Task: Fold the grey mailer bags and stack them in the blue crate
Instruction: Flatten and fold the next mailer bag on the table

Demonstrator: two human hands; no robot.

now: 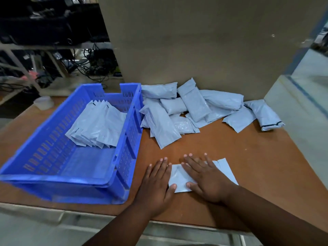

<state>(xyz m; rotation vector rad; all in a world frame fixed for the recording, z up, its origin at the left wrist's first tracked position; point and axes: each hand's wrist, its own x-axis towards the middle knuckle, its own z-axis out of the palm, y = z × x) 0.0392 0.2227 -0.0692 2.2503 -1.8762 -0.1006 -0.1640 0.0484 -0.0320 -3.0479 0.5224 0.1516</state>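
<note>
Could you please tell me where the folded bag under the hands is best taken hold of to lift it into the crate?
Probably by its near left corner, coming from the crate side. The folded bag lies flat on the table, and that bare corner sits between the two thumbs. The right hand covers its middle; the left hand is already at that edge, so a thumb-and-finger pinch suits.

Two bare forearms reach in from the bottom edge, no sleeves in sight; left hand point(156, 181) and right hand point(205, 180) wear nothing (short, pale nails, neatly trimmed).

Crate wall point(132, 132) beside bag heap point(191, 109)
</note>
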